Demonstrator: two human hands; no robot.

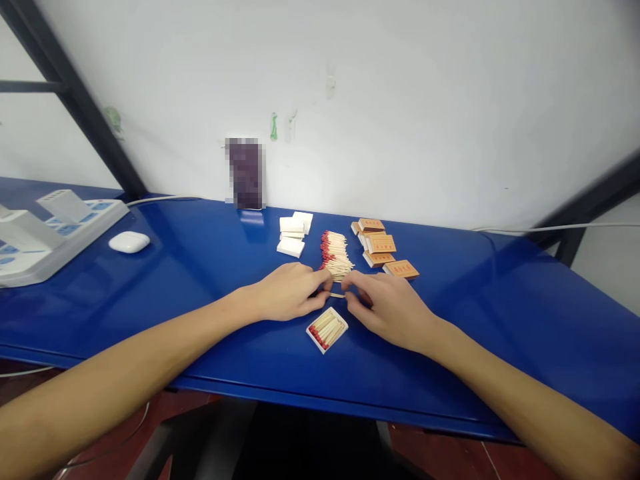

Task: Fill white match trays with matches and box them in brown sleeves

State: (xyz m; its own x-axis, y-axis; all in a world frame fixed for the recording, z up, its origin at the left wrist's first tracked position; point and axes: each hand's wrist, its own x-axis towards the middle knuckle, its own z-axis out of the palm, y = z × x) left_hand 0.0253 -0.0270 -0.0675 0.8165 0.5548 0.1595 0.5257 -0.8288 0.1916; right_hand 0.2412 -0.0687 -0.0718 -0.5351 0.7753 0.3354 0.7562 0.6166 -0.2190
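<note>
At the far left of the frame, a white power strip with blue socket faces lies on the blue table, bulky white plugs standing in it. Just right of it rests a small rounded white case. In the upper left-centre, a dark upright rectangle, blurred into blocks, stands against the white wall.

Near the centre of the frame, several small white trays lie in a loose cluster. Below them the person's left hand reaches in from the lower left, its thumb and index fingertip separated by a narrow gap. Right of the trays, the matches form a long heap, most red heads at the left. At its near end a single matchstick spans the space between both hands' fingertips; whether either hand grips it cannot be told. Just below, an open matchbox tray sits tilted, holding a row of matches, heads toward the lower left.

The right hand comes from the lower right, thumb and index finger curved, narrowly apart. Above it, orange matchbox covers lie grouped, some overlapping.
</note>
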